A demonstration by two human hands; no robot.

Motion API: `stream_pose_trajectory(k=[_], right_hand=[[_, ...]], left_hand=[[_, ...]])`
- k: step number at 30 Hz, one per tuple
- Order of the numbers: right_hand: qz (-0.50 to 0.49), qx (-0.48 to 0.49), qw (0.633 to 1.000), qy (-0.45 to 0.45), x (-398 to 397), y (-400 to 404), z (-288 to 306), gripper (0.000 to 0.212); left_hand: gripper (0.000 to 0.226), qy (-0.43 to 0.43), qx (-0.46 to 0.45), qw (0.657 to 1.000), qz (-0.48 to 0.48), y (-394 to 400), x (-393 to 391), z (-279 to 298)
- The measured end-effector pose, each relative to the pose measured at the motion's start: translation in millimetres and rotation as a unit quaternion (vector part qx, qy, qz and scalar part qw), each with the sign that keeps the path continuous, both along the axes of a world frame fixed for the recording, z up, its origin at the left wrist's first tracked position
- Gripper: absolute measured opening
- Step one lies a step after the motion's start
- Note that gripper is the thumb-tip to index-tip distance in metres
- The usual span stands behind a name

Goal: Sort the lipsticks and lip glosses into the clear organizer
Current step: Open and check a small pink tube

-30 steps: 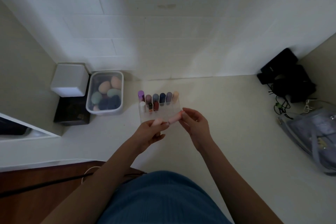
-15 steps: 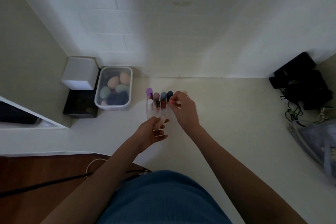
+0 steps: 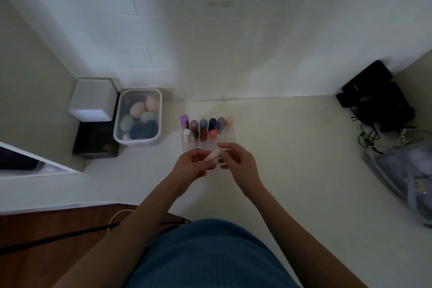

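The clear organizer (image 3: 228, 138) stands on the cream counter, just beyond my hands. Several tubes stand upright in it: a purple-capped one (image 3: 184, 120) at the back left, dark and grey ones along the back row, a peach one (image 3: 229, 122) at the back right, and a white, a dark red and a coral tube (image 3: 213, 134) in front. My left hand (image 3: 190, 165) holds a pale pink lipstick (image 3: 213, 155), tilted. My right hand (image 3: 240, 162) pinches the same tube's upper end. Both hands are right in front of the organizer.
A clear tub of coloured makeup sponges (image 3: 139, 117) sits to the left, beside a white box (image 3: 93, 100) on a black box (image 3: 95, 140). Black items and cables (image 3: 376, 103) lie far right, with a clear bag (image 3: 406, 175) nearer. The wall is close behind.
My right hand reached to the organizer, left a coral tube in the front row, then came back to the pink lipstick in my left hand.
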State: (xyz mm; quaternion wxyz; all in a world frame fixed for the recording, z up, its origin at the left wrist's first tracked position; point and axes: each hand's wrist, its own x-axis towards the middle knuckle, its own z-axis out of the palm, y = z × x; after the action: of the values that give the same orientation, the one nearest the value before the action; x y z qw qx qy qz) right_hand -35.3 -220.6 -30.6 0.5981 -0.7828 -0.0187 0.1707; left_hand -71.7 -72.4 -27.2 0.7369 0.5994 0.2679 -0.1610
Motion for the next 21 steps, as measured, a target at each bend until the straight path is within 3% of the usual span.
stream_pose_trajectory(k=[2,7,14,21], right_hand=[[-0.038,0.042,0.998,0.036,-4.5,-3.5,1.5,0.018],[-0.078,0.151,0.978,0.120,-5.1,-13.3,9.7,0.020],[-0.058,0.208,0.962,0.168,-8.2,-12.7,12.9,0.025],[-0.080,0.228,0.956,0.165,-6.9,-11.7,13.2,0.013]], left_hand=[[0.030,-0.008,0.008,1.000,-0.022,-2.9,-0.2,2.4],[0.034,-0.042,-0.072,0.993,-0.082,-4.1,-2.1,5.2],[0.025,-0.042,-0.057,0.996,-0.053,-3.6,-4.6,8.4],[0.022,0.000,-0.165,0.986,-0.034,-1.5,-7.7,9.9]])
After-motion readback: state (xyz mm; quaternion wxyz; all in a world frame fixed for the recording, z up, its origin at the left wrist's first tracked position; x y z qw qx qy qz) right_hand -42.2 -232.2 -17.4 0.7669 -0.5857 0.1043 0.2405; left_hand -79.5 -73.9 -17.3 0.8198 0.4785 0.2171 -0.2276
